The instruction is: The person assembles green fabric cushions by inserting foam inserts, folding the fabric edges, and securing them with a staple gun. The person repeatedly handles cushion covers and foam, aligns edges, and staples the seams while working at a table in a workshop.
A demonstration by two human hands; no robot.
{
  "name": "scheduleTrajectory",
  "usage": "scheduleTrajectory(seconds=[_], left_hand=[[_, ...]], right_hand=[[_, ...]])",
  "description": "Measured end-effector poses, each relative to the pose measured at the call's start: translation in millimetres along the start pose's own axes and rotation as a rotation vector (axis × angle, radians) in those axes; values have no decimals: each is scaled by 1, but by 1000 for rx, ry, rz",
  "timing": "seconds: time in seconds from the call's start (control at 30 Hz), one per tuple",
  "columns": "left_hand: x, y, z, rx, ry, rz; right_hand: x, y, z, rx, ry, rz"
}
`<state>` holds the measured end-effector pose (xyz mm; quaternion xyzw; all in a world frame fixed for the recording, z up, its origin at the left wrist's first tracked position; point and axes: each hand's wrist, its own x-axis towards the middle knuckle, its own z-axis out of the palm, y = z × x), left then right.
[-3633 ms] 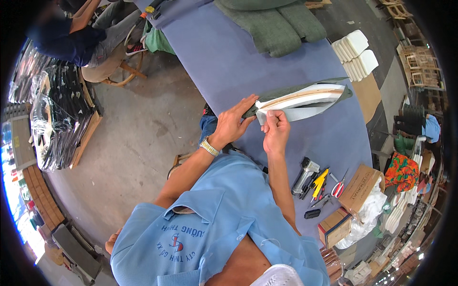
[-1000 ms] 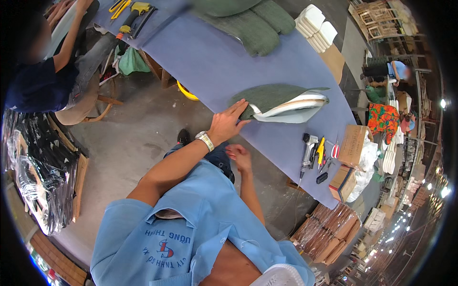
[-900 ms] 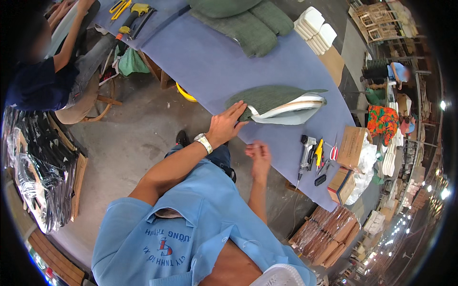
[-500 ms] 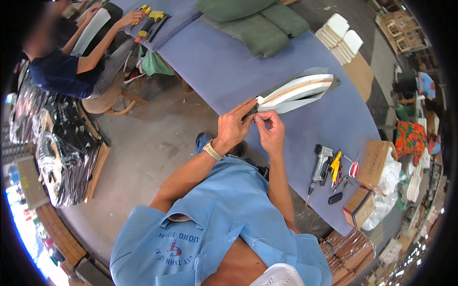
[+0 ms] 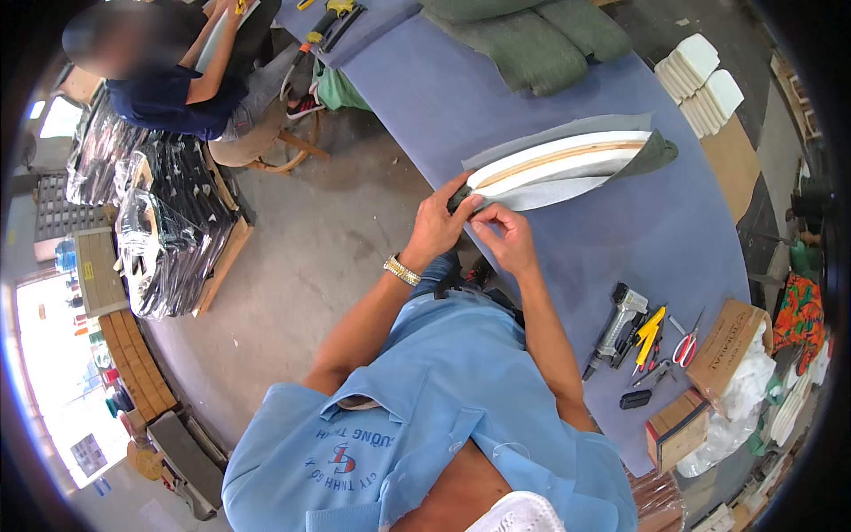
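Note:
A curved padded panel [image 5: 567, 160] lies on its side on the blue table, showing a wood strip between white foam layers. Around it, a dark green fabric cover [image 5: 654, 155] with a pale grey inner side stands loose along both long edges. My left hand [image 5: 439, 220] grips the panel's near end, fingers over the gathered green cloth. Right beside it, my right hand [image 5: 508, 238] has thumb and forefinger pinched at the cover's edge; the fingers hide the exact spot.
An air stapler [image 5: 616, 328], yellow-handled cutters [image 5: 650, 337], red-handled scissors [image 5: 686, 346] and cardboard boxes [image 5: 729, 344] lie right of my arm. Green fabric pieces [image 5: 532, 53] cover the far table. A co-worker [image 5: 177, 97] sits at far left, near plastic-wrapped stacks [image 5: 168, 239].
My view has swung, so the surroundings sit differently in the picture. Both hands stay at the panel's near end, and more of its length shows. The co-worker's hand has left the tools on the table.

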<state>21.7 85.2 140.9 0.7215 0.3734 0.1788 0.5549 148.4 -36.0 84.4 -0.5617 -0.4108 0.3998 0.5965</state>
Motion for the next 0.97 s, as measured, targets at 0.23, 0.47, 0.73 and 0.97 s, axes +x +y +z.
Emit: scheduleTrajectory(seconds=[0.23,0.47,0.73,0.97], left_hand=[[-6,-15,6,223,129,148],[-2,-22,9,284,164,272],[-11,-21,10,309,177,227],[-18,-21,13,297,147,194]], right_hand=[[-126,-13,-88,-212,582,317],[-247,53,-164,-865,959,661],[-233,49,-160,-1384,981,819],[-259,83,-194,-1255,971,748]])
